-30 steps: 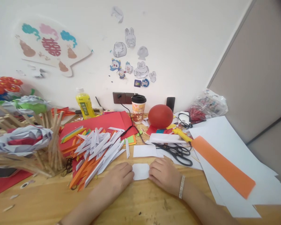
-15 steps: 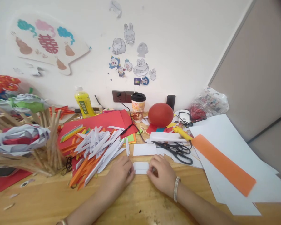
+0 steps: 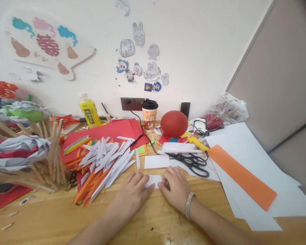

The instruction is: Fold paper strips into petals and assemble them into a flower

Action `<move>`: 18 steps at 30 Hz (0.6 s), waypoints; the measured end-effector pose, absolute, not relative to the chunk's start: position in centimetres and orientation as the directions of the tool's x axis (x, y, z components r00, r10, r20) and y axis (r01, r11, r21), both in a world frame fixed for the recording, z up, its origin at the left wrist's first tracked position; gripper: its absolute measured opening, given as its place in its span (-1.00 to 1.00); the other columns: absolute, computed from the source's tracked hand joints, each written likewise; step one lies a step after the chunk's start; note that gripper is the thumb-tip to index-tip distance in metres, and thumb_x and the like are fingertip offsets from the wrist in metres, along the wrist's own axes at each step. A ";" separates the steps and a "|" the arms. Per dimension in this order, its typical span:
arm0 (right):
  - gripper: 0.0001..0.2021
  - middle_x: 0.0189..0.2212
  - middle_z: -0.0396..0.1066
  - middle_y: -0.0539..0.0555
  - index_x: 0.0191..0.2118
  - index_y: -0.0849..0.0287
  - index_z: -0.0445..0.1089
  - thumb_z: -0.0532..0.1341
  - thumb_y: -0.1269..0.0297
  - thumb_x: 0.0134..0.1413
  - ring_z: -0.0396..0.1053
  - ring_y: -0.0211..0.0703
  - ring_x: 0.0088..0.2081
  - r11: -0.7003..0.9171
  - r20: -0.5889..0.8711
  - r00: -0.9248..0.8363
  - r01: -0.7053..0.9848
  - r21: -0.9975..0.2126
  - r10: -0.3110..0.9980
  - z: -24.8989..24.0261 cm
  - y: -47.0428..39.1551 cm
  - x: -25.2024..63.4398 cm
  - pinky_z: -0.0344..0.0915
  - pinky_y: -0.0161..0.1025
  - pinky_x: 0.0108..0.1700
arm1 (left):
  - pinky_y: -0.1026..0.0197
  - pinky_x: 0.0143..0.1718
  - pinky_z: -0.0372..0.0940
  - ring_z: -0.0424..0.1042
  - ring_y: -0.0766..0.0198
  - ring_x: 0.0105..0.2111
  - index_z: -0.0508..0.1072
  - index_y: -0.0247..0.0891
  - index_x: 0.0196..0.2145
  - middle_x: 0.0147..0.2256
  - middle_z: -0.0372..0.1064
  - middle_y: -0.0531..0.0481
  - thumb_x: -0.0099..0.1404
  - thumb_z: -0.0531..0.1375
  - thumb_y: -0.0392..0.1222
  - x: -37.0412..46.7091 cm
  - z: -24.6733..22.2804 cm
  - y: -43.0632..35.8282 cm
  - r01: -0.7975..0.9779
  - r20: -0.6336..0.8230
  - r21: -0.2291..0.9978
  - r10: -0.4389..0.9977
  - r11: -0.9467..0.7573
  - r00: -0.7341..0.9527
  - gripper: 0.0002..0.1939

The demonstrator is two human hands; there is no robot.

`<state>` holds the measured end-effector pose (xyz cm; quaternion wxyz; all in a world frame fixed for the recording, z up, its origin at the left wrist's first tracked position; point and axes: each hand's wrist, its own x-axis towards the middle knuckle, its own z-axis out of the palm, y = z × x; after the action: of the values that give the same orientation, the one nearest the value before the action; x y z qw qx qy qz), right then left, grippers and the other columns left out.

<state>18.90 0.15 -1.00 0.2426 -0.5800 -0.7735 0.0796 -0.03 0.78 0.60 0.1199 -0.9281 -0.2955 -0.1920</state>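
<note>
As a small white slip [image 3: 155, 180] is held by left fingers [image 3: 140, 181] and right fingers [image 3: 170, 173], they are ringed by paper

Where wood of the tabletop [image 3: 140, 221] is left in view on the near side of the fingers, open room is given for movement, the surface being dotted with small dark marks [image 3: 152, 229]. Far beyond the fingers, the back edge is bounded by a white wall [image 3: 193, 61]. To the left, movement is limited by a heap of folded strips [image 3: 105, 156], white and orange. Just past the fingers a white paper rectangle [image 3: 156, 162] is laid flat, and beyond the right fingers black scissors [image 3: 197, 163] are set at an angle. Farther right, large white sheets [image 3: 234, 149] are spread, overlaid by a long orange strip [image 3: 242, 177].

Well beyond the fingers a paper cup [image 3: 150, 117] is stood upright, its contents hidden by a black lid [image 3: 150, 104]. Farther left a yellow bottle [image 3: 89, 112] is stood; far to the right, red material [image 3: 214, 121] is seen inside a clear plastic bag [image 3: 229, 109].

The left fingers are lightly bent, and the slip's left end is held down beneath them, the thumb being stretched along its near edge. The right fingers are curled, thumb and fingertips nearly closed on the right end. The slip is kept low against the tabletop between the two; its folds cannot be made out.
</note>
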 end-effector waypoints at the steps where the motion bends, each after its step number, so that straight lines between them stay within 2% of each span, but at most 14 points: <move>1: -0.86 -0.46 0.23 -0.01 -0.52 0.17 0.20 0.18 0.40 -0.04 0.14 -0.16 -0.33 0.304 0.281 -0.197 0.858 -0.414 0.939 -1.0 0.2 19.0 0.01 -0.23 -0.28 | 0.10 -0.24 0.12 0.21 0.16 -0.28 0.43 -0.17 -0.23 -0.29 0.30 -0.05 0.37 -0.06 -0.30 -0.2 0.8 0.8 0.602 0.422 -0.114 0.510 -0.791 0.750 -0.73; 11: -0.90 -0.41 0.29 -0.03 -0.48 0.17 0.26 0.21 0.44 -0.06 0.17 -0.16 -0.29 0.279 0.227 -0.187 0.822 -0.497 0.956 -0.8 0.1 19.6 0.03 -0.24 -0.23 | 0.18 -0.32 0.11 0.21 0.20 -0.31 0.47 -0.07 -0.20 -0.33 0.28 -0.02 0.37 -0.06 -0.23 -2.5 0.9 0.9 0.649 0.386 -0.006 0.597 -0.761 0.704 -0.70; 18: -0.89 -0.40 0.33 -0.03 -0.41 0.15 0.31 0.20 0.49 -0.09 0.22 -0.15 -0.28 0.303 0.217 -0.218 0.786 -0.538 0.951 -0.6 0.5 20.6 0.07 -0.20 -0.20 | 0.20 -0.28 0.17 0.24 0.21 -0.26 0.43 0.00 -0.11 -0.25 0.26 -0.03 0.33 -0.01 -0.25 -3.5 1.5 0.9 0.646 0.266 0.091 0.643 -0.758 0.718 -0.71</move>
<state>20.57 0.50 -0.56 0.2601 -0.5686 -0.7641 0.1588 -3.48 0.94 1.53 0.0043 -0.9268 -0.3476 -0.1418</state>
